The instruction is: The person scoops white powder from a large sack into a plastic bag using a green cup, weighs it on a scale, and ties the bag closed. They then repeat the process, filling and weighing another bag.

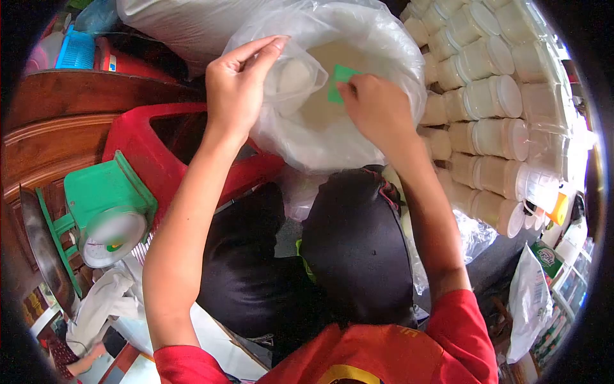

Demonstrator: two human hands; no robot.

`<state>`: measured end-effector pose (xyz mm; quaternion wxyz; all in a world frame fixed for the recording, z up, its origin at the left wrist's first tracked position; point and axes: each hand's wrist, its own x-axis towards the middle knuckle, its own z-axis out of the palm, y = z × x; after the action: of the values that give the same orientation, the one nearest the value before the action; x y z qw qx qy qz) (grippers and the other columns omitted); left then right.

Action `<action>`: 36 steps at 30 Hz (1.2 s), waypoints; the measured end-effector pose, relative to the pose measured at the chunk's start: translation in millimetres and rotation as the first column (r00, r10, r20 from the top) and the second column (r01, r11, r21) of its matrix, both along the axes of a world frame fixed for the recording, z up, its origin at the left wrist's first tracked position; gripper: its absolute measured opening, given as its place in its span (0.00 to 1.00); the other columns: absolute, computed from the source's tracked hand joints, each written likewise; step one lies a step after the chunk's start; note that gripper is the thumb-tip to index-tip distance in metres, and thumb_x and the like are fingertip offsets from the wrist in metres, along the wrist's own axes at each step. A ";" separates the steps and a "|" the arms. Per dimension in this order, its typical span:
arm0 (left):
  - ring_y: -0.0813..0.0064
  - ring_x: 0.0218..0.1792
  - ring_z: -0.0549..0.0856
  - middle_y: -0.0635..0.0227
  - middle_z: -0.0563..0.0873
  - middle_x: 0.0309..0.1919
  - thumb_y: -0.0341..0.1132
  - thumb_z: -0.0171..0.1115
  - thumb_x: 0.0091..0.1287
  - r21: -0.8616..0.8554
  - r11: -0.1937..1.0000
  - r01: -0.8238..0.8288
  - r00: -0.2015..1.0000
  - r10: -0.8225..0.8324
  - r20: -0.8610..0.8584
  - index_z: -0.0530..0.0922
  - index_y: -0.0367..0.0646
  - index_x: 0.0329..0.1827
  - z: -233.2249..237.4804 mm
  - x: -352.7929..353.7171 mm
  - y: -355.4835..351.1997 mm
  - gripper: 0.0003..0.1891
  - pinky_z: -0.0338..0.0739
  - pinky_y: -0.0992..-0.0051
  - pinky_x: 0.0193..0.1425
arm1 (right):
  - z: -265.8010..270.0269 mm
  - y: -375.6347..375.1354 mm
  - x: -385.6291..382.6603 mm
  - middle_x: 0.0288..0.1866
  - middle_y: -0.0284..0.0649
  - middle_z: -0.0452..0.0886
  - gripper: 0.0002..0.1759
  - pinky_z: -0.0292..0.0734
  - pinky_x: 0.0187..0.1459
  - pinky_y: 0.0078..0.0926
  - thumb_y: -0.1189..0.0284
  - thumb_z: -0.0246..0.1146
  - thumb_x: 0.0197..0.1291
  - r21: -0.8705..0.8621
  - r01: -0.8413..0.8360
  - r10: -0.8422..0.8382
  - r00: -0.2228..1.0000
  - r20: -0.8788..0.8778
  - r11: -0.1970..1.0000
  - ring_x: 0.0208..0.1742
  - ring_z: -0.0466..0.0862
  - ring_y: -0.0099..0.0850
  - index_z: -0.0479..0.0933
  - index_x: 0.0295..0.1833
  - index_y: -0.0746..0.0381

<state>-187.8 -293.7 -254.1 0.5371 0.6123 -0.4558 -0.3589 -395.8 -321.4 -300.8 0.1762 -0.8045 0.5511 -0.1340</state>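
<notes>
My left hand (236,86) is closed, thumb and fingertips pinching the edge of a small clear plastic bag (307,61). Inside the large open sack, lined with clear plastic (326,150), lies a pale beige mass (320,105), too blurred to tell whether powder or grain. Over it, my right hand (380,105) is closed around a small, flat-looking green plastic piece (342,80); its full shape is hidden by my fingers. The small bag hangs over the left part of the sack's opening.
Stacked lidded plastic jars (489,137) line the right side. A green dial scale (105,205) stands at left beside a red plastic chair (137,137). Another white sack (182,29) is behind. Another person's hand (86,360) shows at lower left.
</notes>
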 end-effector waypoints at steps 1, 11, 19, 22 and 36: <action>0.83 0.46 0.87 0.65 0.93 0.46 0.33 0.70 0.72 0.003 1.000 0.003 1.000 -0.003 0.001 0.90 0.34 0.53 3.8 -1.3 1.3 0.12 0.79 0.81 0.55 | -10.0 -10.1 7.9 0.36 0.53 0.87 0.21 0.81 0.47 0.52 0.58 0.59 0.71 0.094 -0.037 0.045 0.996 -0.079 0.995 0.43 0.87 0.54 0.85 0.39 0.65; 0.89 0.35 0.73 0.73 0.90 0.41 0.33 0.69 0.72 0.068 0.997 -0.027 0.992 0.035 -0.121 0.90 0.38 0.54 16.6 -3.1 5.9 0.12 0.64 0.82 0.42 | -152.9 -134.1 95.2 0.49 0.47 0.90 0.19 0.84 0.46 0.43 0.62 0.57 0.71 0.125 -0.123 0.153 0.952 -0.264 0.984 0.47 0.91 0.41 0.86 0.56 0.61; 0.96 0.21 0.60 0.84 0.89 0.34 0.37 0.70 0.72 0.065 0.998 0.002 0.995 0.005 -0.102 0.91 0.43 0.53 21.8 2.0 8.6 0.12 0.51 0.85 0.24 | -145.8 -101.9 103.0 0.48 0.45 0.89 0.20 0.82 0.44 0.40 0.59 0.56 0.72 0.312 0.229 -0.175 0.966 -0.191 0.922 0.45 0.90 0.39 0.84 0.56 0.61; 0.90 0.28 0.77 0.76 0.92 0.39 0.37 0.69 0.73 0.024 1.000 0.017 0.999 -0.016 -0.044 0.91 0.42 0.51 12.7 7.9 8.9 0.11 0.70 0.83 0.31 | -149.1 -123.6 67.7 0.48 0.44 0.89 0.21 0.81 0.43 0.39 0.58 0.55 0.72 0.358 0.304 -0.268 0.952 -0.145 0.883 0.44 0.89 0.38 0.83 0.56 0.61; 0.67 0.38 0.92 0.50 0.93 0.38 0.36 0.70 0.67 -0.169 0.977 -0.127 0.992 0.128 -0.008 0.90 0.31 0.42 4.6 4.2 9.3 0.13 0.83 0.69 0.47 | -116.1 -79.9 -23.6 0.48 0.37 0.85 0.19 0.74 0.38 0.29 0.58 0.50 0.77 0.577 -0.185 -0.050 0.929 0.367 0.795 0.40 0.83 0.28 0.77 0.58 0.61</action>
<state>-183.6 -284.4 -249.5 0.6084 0.5929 -0.4453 -0.2828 -419.4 -401.3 -417.0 0.5263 -0.6867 0.4931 -0.0918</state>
